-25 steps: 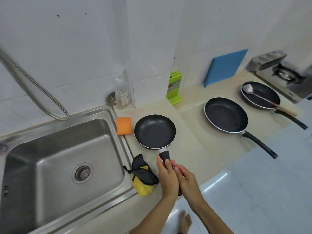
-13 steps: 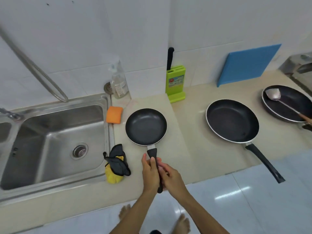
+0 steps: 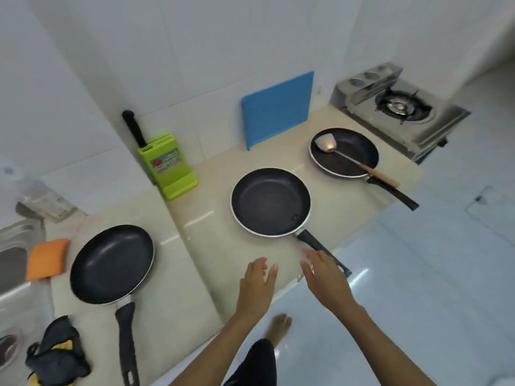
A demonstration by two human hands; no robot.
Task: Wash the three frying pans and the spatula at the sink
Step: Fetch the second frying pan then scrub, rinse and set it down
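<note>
Three pans stand on the counter [image 3: 181, 274]: the left pan [image 3: 111, 264] near the sink [image 3: 15, 298], the middle pan [image 3: 270, 201], and the right pan [image 3: 344, 151] beside the stove [image 3: 401, 107], with the spatula [image 3: 348, 158] lying in it. The left hand [image 3: 257, 282] hovers with fingers loosely spread, holding nothing. The right hand [image 3: 324, 277], fingers likewise extended, lies over the middle pan's handle; contact cannot be told.

No text reads clearly; the green knife block [image 3: 166, 165], left of centre, bears a blurred label, perhaps with a red emblem.
</note>
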